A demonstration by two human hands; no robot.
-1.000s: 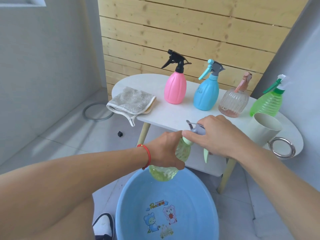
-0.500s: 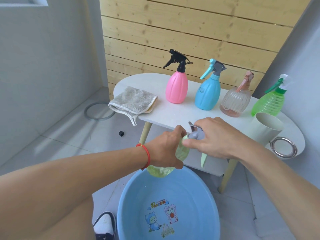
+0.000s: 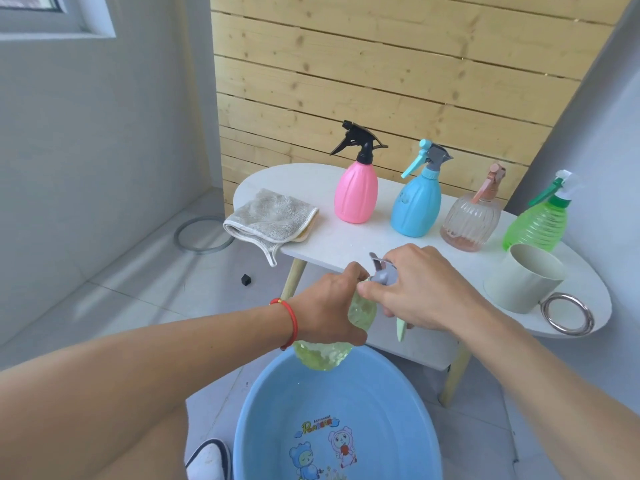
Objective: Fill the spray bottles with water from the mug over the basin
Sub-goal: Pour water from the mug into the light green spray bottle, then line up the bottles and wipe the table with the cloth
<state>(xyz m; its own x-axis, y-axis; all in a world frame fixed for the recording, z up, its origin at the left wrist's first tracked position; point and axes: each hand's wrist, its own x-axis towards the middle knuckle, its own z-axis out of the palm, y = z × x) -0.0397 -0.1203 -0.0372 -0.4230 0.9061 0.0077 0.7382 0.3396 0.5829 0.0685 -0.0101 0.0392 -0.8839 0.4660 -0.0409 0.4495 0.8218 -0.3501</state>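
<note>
Both hands are gripping 1 pale green spray bottle [image 3: 322, 355] above the blue basin [image 3: 381, 403]: left hand [image 3: 329, 306] is clasping its body, right hand [image 3: 422, 292] is clenching the grey spray head [image 3: 382, 273]. Mug [image 3: 523, 278] is standing on the white table [image 3: 346, 244] beside 4 bottles.

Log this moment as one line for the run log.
left hand: grips pale green bottle over basin | right hand: grips sprayer head | mug: on table

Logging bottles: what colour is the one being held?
Pale translucent yellow-green bottle, grey sprayer; head view.
</note>
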